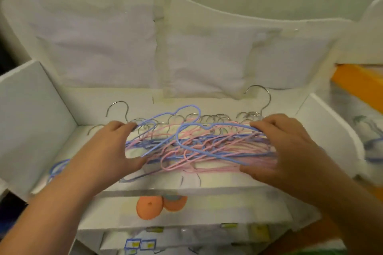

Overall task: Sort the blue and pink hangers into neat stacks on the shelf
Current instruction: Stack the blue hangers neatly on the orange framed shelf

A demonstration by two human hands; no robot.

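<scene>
Both hands clasp a tangled bundle of hangers (196, 145) over the middle of the white shelf (31, 114), the left hand (112, 147) gripping its left end and the right hand (284, 147) its right. Blue and pink arms interlock with the metal hooks, so pulling one colour free would likely drag others out or spill the bundle. A few blue hangers (59, 166) lie at the shelf's left.

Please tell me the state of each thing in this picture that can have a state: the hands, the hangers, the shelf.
left hand: closed on the left end of the hanger bundle.
right hand: closed on the right end of the bundle.
mixed hangers: blue and pink tangled together, unsorted, metal hooks pointing away.
blue hangers at the left: lying apart on the shelf, partly hidden by the forearm.
shelf: holds hangers, no neat stacks yet.
</scene>
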